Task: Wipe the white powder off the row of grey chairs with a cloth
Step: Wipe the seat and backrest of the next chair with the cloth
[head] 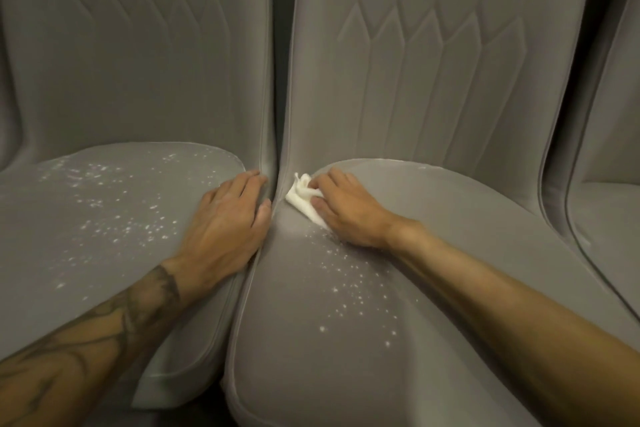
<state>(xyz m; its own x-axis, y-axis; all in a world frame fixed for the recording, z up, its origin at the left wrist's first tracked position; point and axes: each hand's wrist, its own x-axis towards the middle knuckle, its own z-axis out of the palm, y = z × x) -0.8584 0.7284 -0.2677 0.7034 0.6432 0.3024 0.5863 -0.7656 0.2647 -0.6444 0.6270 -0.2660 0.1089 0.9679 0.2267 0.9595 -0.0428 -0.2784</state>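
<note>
White cloth [298, 198] gripped by right hand [346, 213] on middle seat [304, 350]; left hand [225, 218] laid flat, fingers straight, on left seat [69, 253]. Powder [348, 291] scattered on both.

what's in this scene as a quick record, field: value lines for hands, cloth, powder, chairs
left hand: flat on the left seat's right edge, holds nothing
right hand: grips the cloth at the middle seat's back left corner
cloth: white, crumpled, lying on the middle seat
powder: white specks on the left seat and on the middle seat in front of the right hand
right chair: only partly in view
</note>
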